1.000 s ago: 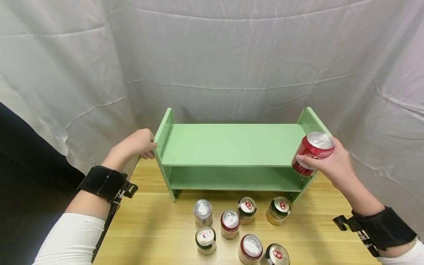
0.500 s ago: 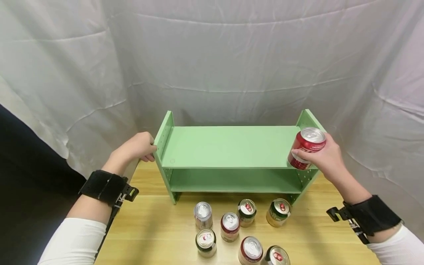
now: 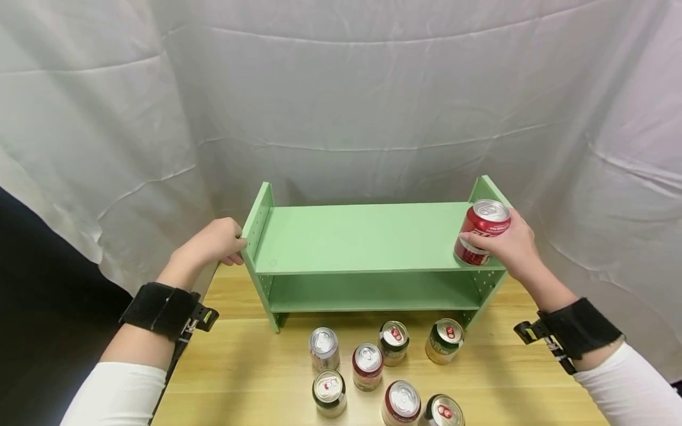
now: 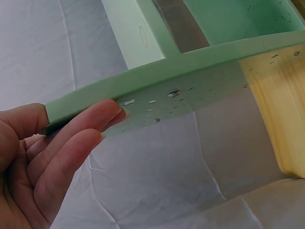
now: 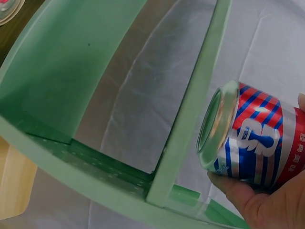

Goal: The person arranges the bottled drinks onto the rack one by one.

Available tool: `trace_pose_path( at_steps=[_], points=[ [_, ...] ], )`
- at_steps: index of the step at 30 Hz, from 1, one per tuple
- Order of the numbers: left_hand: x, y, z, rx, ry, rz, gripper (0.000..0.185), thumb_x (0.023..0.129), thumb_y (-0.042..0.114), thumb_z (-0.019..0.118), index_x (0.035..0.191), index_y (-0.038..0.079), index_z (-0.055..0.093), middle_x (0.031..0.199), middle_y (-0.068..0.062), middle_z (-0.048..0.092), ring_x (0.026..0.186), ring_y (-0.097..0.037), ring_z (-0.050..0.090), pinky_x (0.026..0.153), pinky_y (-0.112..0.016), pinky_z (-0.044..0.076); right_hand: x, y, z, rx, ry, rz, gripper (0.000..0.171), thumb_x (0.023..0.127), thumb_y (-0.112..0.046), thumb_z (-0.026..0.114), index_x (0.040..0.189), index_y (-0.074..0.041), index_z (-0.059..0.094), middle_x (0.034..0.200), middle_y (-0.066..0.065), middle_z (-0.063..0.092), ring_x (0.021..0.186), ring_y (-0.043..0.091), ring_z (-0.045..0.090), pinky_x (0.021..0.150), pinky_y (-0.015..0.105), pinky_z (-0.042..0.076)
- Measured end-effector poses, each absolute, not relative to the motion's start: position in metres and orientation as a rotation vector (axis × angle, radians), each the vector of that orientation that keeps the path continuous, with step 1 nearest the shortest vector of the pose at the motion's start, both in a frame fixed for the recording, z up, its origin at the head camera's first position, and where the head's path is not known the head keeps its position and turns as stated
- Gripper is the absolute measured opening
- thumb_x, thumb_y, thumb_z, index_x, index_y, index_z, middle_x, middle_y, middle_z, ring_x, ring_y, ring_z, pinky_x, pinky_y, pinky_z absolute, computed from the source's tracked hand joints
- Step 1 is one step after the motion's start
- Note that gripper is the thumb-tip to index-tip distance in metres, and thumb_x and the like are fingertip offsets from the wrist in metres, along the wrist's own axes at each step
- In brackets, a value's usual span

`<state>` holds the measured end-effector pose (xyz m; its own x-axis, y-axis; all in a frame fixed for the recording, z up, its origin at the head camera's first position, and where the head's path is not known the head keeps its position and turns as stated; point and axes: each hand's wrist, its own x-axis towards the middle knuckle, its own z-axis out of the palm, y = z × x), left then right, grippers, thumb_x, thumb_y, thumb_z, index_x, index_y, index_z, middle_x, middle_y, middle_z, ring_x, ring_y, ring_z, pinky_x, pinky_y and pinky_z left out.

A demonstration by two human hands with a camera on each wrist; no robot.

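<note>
A green two-level shelf [image 3: 362,236] stands on the wooden table [image 3: 245,367]. My left hand [image 3: 233,244] grips the shelf's left side panel, its fingers [image 4: 81,129] on the outer face and the thumb at the edge. In my right hand [image 3: 498,245] I hold a red can [image 3: 481,232], slightly tilted, at the right front corner of the top board. The right wrist view shows the red, white and blue can [image 5: 252,138] from its base, beside the shelf's side panel [image 5: 190,109]. Whether the can touches the board, I cannot tell.
Several more cans stand in a cluster on the table in front of the shelf, among them a silver one [image 3: 324,348], a red one [image 3: 367,365] and a green-gold one [image 3: 444,340]. White cloth [image 3: 341,89] hangs close behind and beside the shelf.
My right hand has carried the red can down and leftward, from beside the right side panel to the top board's right front corner. The left hand has kept its grip on the left panel.
</note>
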<state>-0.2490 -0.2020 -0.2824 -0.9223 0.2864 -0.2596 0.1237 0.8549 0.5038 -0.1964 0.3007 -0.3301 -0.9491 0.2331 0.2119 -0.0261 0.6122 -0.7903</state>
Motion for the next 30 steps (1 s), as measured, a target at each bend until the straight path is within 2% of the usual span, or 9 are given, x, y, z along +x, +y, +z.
trace_pose_path(
  at_steps=[4, 15, 22, 30],
  points=[
    [-0.248, -0.201, -0.284, 0.313, 2.708, 0.707, 0.025, 0.092, 0.002, 0.042, 0.068, 0.008, 0.038, 0.087, -0.023, 0.064, 0.066, -0.018, 0.068, 0.063, -0.031, 0.058, -0.2, 0.304, -0.334, -0.178, -2.549, 1.241, 0.085, 0.074, -0.033, 0.08, 0.136, 0.004, 0.035, 0.126, 0.025, 0.051, 0.111, 0.032, 0.048, 0.088, 0.047, 0.044],
    [-0.246, -0.2, -0.283, 0.301, 2.712, 0.733, 0.028, 0.091, 0.002, 0.042, 0.065, 0.009, 0.036, 0.085, -0.021, 0.065, 0.067, -0.018, 0.068, 0.062, -0.03, 0.058, -0.209, 0.307, -0.335, -0.2, -2.546, 1.282, 0.084, 0.075, -0.034, 0.078, 0.136, 0.004, 0.034, 0.126, 0.021, 0.049, 0.109, 0.027, 0.048, 0.087, 0.04, 0.044],
    [-0.243, -0.199, -0.282, 0.296, 2.71, 0.738, 0.025, 0.091, 0.002, 0.042, 0.067, 0.008, 0.039, 0.088, -0.023, 0.066, 0.067, -0.018, 0.068, 0.063, -0.029, 0.058, -0.213, 0.309, -0.334, -0.225, -2.541, 1.312, 0.086, 0.077, -0.033, 0.077, 0.138, 0.003, 0.029, 0.128, 0.021, 0.045, 0.111, 0.028, 0.045, 0.088, 0.042, 0.043],
    [-0.245, -0.2, -0.275, 0.307, 2.719, 0.746, 0.024, 0.089, 0.001, 0.041, 0.066, 0.008, 0.037, 0.088, -0.024, 0.065, 0.069, -0.02, 0.069, 0.065, -0.032, 0.058, -0.214, 0.308, -0.338, -0.242, -2.513, 1.379, 0.09, 0.079, -0.036, 0.075, 0.142, 0.001, 0.022, 0.132, 0.018, 0.04, 0.115, 0.026, 0.042, 0.089, 0.038, 0.043]
  ],
)
